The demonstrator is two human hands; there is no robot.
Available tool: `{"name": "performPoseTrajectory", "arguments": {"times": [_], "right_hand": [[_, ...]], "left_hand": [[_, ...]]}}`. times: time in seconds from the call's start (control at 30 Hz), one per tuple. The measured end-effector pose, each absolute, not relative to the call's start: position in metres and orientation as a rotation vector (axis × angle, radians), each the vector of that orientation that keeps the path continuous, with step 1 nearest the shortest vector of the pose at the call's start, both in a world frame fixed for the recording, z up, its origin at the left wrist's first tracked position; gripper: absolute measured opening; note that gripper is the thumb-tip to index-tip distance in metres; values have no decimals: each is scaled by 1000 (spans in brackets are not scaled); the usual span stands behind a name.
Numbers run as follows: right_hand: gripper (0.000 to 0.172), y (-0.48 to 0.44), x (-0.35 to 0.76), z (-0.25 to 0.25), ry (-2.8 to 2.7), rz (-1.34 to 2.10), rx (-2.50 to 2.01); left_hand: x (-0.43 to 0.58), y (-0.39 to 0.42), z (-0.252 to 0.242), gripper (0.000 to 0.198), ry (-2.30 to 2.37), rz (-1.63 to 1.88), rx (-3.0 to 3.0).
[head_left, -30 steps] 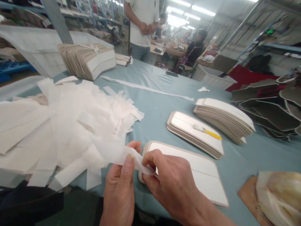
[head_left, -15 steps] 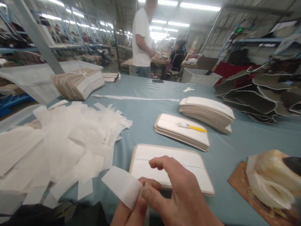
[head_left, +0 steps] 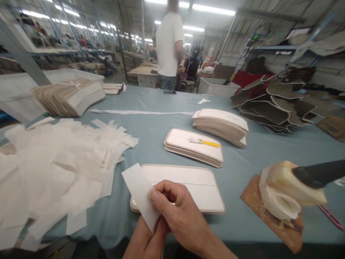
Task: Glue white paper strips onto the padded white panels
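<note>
Strip (head_left: 140,194), white, tilts over left end of nearest panel (head_left: 206,190). Right hand (head_left: 179,212) pinches it, thumb against fingers; left hand (head_left: 147,239) bunches at lower end, hold unclear. Farther right: 1 brush (head_left: 206,142) on panel stack (head_left: 178,138).

Thin white rectangular strip (head_left: 140,194), smooth matt paper by its look, white round-cornered panel with beige edge (head_left: 198,190), smooth and card-like, blue-green table cover (head_left: 145,145), softly glossy, slim yellow brush handle (head_left: 210,143), smooth and plastic-looking, flat brown board (head_left: 281,227), rough and crusted
</note>
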State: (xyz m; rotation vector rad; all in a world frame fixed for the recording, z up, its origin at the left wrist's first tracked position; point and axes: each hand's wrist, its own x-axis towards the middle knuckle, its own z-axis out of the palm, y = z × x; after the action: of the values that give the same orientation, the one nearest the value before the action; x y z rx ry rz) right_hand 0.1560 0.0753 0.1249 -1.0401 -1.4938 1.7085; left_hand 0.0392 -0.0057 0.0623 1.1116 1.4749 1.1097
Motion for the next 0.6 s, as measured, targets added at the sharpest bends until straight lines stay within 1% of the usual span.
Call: {"name": "performPoseTrajectory", "arguments": {"times": [0.1, 0.2, 0.33, 0.4, 0.43, 0.57, 0.6], "right_hand": [[43, 79, 160, 116, -1441, 1758, -1075], [46, 80, 161, 109, -1452, 1762, -1144], [49, 83, 164, 112, -1469, 1784, -1169], [50, 90, 167, 115, -1491, 1773, -1198], [49, 94, 169, 116, -1519, 1755, -1218], [47, 117, 178, 120, -1724, 1723, -1300], [47, 123, 179, 121, -1774, 1738, -1320]], "left_hand": [[51, -1, 57, 55, 1412, 1048, 1014], [64, -4, 50, 56, 1377, 1072, 979], [80, -9, 41, 44, 1345, 1112, 1027], [81, -11, 36, 40, 1320, 1107, 1192], [79, -12, 34, 41, 1300, 1095, 1292], [57, -19, 29, 64, 1280, 938, 1686], [49, -22, 30, 63, 1301, 898, 1788]]}}
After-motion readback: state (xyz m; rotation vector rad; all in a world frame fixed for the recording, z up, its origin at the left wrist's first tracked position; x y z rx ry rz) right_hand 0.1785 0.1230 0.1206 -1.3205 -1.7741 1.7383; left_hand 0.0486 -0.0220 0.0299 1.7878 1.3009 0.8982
